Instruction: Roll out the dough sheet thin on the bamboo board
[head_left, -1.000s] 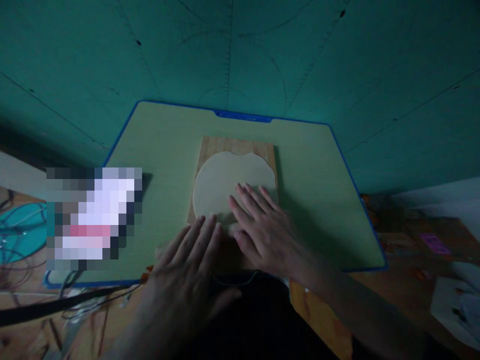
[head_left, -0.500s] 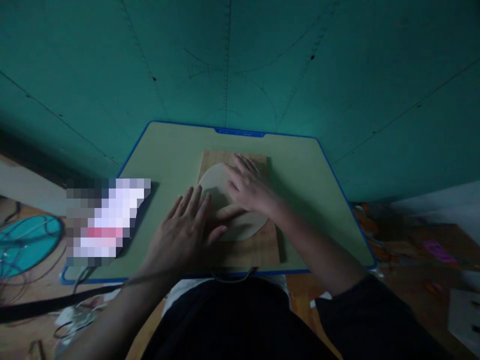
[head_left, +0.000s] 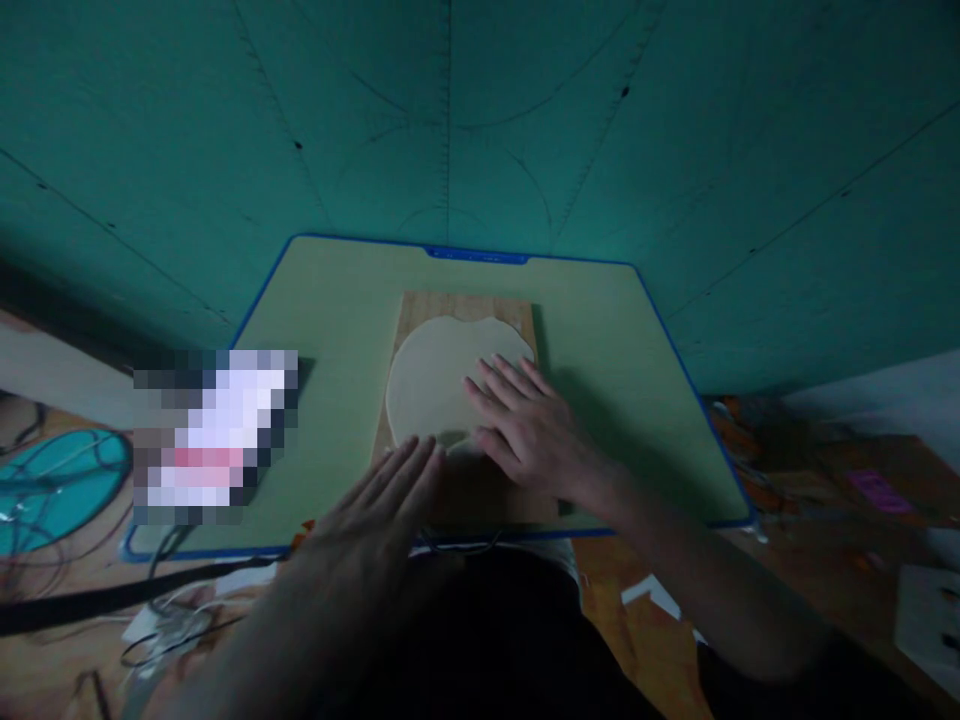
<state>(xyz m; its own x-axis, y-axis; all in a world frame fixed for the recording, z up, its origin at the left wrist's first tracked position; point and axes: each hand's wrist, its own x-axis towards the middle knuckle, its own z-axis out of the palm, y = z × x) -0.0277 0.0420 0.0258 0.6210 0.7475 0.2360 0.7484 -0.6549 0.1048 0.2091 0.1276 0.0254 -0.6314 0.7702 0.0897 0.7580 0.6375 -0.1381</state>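
Both your hands had drawn back toward you since the earlier frame: the right hand (head_left: pixel 532 430) from the far edge of the pale dough sheet (head_left: pixel 431 380) to its near right part, the left hand (head_left: pixel 375 515) to its near edge. Their fingers were stretched out, grasping nothing visible; what lay under the palms could not be told. The sheet rested on the wooden board (head_left: pixel 424 305). Equal, gentle pressure from both palms seemed best for keeping it even. Marks on the blue tab (head_left: pixel 476 256) and the pink label (head_left: pixel 879 492) were too small to read.
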